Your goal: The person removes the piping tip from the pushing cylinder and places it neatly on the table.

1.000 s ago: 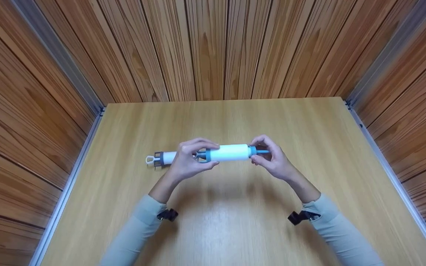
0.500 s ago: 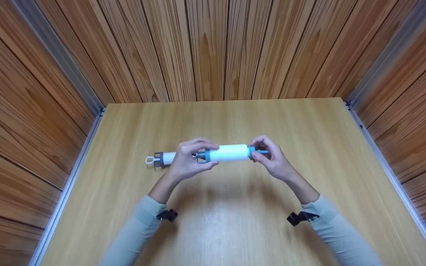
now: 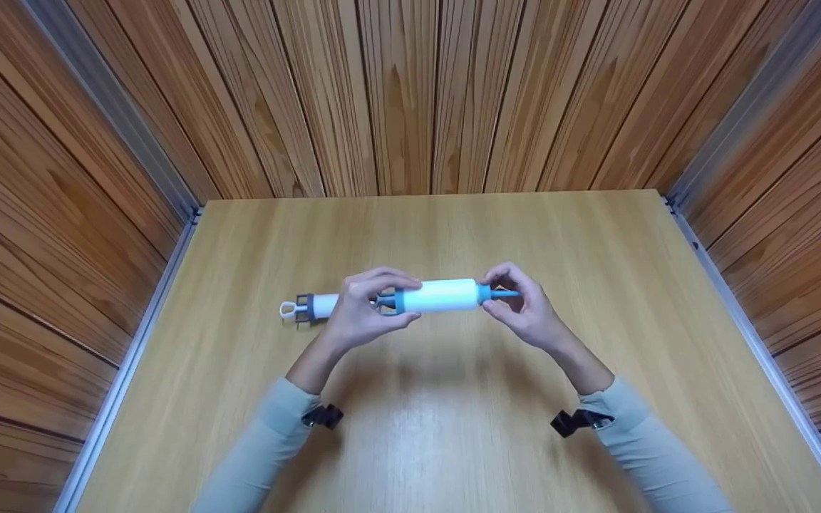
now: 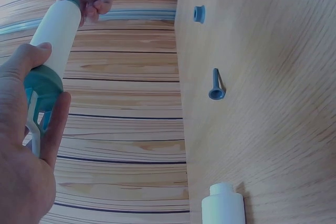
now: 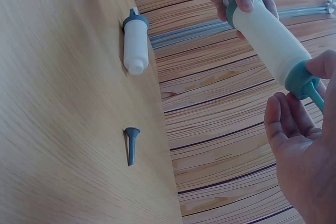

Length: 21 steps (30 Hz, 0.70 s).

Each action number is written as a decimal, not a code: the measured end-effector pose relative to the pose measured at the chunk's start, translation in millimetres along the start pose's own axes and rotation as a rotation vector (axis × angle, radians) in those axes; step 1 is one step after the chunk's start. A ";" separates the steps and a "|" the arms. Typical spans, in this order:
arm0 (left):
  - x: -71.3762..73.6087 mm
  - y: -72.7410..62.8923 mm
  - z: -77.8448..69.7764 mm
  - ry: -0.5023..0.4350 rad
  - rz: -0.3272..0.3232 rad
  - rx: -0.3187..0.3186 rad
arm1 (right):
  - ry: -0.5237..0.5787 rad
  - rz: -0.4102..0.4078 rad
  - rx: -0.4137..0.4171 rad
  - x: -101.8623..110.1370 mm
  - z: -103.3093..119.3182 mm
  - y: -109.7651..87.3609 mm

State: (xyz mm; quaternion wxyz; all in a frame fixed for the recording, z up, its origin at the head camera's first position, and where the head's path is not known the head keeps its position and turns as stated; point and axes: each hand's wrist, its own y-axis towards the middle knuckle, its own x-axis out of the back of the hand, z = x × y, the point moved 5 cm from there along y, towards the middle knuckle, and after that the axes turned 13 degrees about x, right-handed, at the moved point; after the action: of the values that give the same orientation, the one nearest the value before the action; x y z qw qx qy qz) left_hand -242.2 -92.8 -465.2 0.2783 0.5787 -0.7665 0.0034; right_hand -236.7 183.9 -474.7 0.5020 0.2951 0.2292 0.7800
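Observation:
Above the table, both hands hold a white icing syringe [image 3: 442, 295] lying level, with teal ends. My left hand [image 3: 362, 308] grips its plunger end between thumb and fingers; part of a white handle shows there in the left wrist view. With thumb and fingertips, my right hand [image 3: 528, 310] pinches the teal collar [image 5: 301, 78] at the other end. A slim teal nozzle [image 3: 505, 293] sticks out of that collar toward the right palm. A second syringe [image 5: 136, 44], with a grey end and bare white tip, lies on the table, partly behind my left hand in the head view.
A loose grey nozzle [image 4: 216, 85] and a small grey ring collar [image 4: 199, 14] lie on the wooden table [image 3: 410, 442]. Wood-plank walls [image 3: 400, 100] with metal rails enclose the table at the back and sides.
My right hand's fingers shift slightly around the teal collar. The left hand and the syringe stay nearly where they were.

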 end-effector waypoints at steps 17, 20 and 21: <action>10.4 -6.8 5.2 -0.019 -0.014 0.004 | 0.056 -0.019 0.073 5.6 -0.5 -0.4; 16.2 -8.3 6.6 -0.015 -0.026 0.015 | 0.062 -0.019 0.080 7.8 -0.5 -0.9; 18.3 -8.9 7.3 -0.008 -0.031 0.019 | 0.060 -0.019 0.080 8.5 -0.4 -1.2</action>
State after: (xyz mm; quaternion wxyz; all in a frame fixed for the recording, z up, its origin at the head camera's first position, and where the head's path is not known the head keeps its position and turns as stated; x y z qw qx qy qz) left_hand -240.6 -114.3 -466.2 0.2701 0.5929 -0.7586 0.0041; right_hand -239.0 192.1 -473.8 0.4900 0.2891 0.2779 0.7740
